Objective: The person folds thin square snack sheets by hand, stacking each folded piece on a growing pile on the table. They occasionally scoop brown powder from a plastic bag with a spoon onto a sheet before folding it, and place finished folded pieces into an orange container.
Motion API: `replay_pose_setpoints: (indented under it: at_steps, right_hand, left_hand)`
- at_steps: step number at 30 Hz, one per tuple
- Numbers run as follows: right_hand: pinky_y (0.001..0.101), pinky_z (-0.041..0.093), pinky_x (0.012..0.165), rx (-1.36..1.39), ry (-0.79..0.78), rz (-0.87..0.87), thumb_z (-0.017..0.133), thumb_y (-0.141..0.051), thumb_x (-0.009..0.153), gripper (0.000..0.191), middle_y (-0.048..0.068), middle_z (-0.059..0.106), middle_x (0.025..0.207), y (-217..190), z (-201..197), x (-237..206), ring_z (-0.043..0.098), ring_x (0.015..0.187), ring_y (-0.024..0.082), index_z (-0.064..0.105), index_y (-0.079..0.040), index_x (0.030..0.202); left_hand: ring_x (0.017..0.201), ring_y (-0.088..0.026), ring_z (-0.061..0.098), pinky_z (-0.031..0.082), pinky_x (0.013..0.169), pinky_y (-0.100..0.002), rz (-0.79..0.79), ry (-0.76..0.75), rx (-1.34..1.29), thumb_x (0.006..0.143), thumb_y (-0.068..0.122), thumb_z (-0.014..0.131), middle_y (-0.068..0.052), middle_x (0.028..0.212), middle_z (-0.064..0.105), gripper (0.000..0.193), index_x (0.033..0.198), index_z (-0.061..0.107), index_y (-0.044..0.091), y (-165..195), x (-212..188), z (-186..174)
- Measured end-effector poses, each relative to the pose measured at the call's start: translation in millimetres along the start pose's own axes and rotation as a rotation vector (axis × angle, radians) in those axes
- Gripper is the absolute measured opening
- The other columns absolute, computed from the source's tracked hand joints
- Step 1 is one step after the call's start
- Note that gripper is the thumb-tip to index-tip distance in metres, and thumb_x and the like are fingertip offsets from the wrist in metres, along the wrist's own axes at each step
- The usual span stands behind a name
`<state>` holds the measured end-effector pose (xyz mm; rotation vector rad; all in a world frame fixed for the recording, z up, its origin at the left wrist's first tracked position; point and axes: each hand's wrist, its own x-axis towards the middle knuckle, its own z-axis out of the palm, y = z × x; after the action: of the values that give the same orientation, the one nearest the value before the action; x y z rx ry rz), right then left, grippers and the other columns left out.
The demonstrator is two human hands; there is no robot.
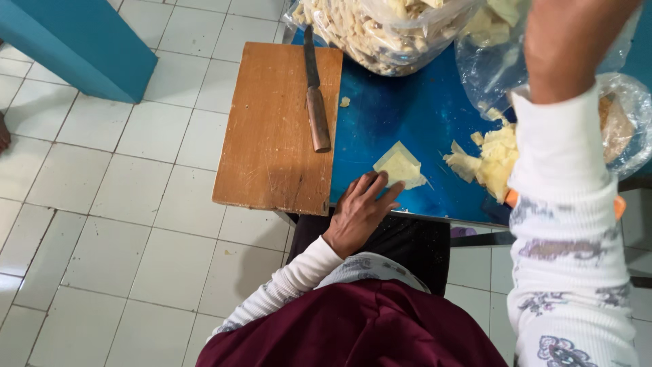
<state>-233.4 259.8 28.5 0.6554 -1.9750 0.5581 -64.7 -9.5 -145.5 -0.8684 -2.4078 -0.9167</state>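
White tiled floor fills the left half of the frame; a teal panel sits in the upper left corner. Work surface is a blue table top [414,109], centre to right, with a wooden cutting board [272,129] lying on its left side and overhanging the table edge toward the floor.

On the board's right margin: a knife [314,88], blade pointing to the top of frame, wooden handle toward the person. At top centre, a clear plastic bag of pale cut pieces [380,27]. A second clear bag [489,61] at upper right, contents hard to make out.

The thing being handled: a folded pale yellow wrapper sheet [399,165], flat on the blue top, lower centre. A loose pile of the same sheets [492,160] lies just to its right.

Risks, as I read it:
- Board overhang: weight on its left side could tip it, knife with it.
- Knife is near the left hand's path; a blind reach could meet the blade.
- Right sleeve hangs over the sheet pile and could drag sheets off the table's near edge.

Pose:
- Left hand [360,207]: forearm comes up from lower centre, palm down, fingers spread and extended, fingertips touching the folded sheet's near edge. Pressing flat, not clasped around anything.
- Right arm [577,54]: raised close to the camera at upper right, white sleeve filling the right edge. The hand itself is cut off by the frame top, so I cannot tell its grip.
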Motion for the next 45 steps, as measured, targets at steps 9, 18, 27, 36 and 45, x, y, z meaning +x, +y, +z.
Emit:
replay_pose_setpoints:
  at_steps: [9,18,27,36,45]
  right_hand:
    - [0.0342,0.056,0.074,-0.059,-0.483,0.576,0.068,-0.005,0.101,0.013,0.013,0.077,0.107,-96,-35,-127,0.072,0.081,0.022,0.075,-0.008,0.112]
    - [0.0379,0.053,0.074,-0.335,-0.451,0.475,0.075,-0.010,0.096,0.006,0.012,0.072,0.093,-95,-19,-186,0.069,0.084,0.028,0.070,-0.007,0.097]
    - [0.0362,0.055,0.080,0.201,-0.298,0.423,0.071,-0.008,0.101,0.008,0.009,0.073,0.102,-116,10,-155,0.071,0.090,0.024,0.071,-0.004,0.107]
    - [0.0412,0.045,0.093,0.006,-0.529,0.040,0.070,-0.003,0.090,0.017,0.008,0.068,0.110,-122,4,-193,0.066,0.103,0.027,0.069,-0.003,0.107]
    - [0.0386,0.042,0.089,0.008,-0.468,0.266,0.074,-0.012,0.097,0.015,0.002,0.070,0.107,-122,-3,-195,0.066,0.100,0.022,0.072,-0.012,0.112]
  left_hand:
    - [0.119,-0.034,0.059,0.054,0.094,-0.041,-0.059,0.053,-0.198,0.097,0.007,0.068,-0.016,0.129,0.056,0.024,0.120,0.064,0.003,-9,0,1]
    - [0.106,-0.038,0.055,0.048,0.090,-0.045,-0.245,0.166,-0.220,0.095,-0.005,0.061,-0.019,0.116,0.053,0.022,0.117,0.058,-0.005,-6,0,7]
    - [0.114,-0.041,0.054,0.048,0.096,-0.047,-0.302,0.215,-0.248,0.095,-0.004,0.060,-0.022,0.125,0.051,0.037,0.131,0.052,-0.002,-5,7,9]
    - [0.116,-0.038,0.052,0.048,0.098,-0.045,-0.203,0.143,-0.120,0.092,0.001,0.067,-0.019,0.130,0.054,0.042,0.132,0.057,-0.001,-11,17,7]
    - [0.102,-0.034,0.051,0.047,0.089,-0.044,-0.281,0.080,-0.128,0.086,0.010,0.073,-0.014,0.109,0.052,0.032,0.115,0.063,0.000,-7,23,21]
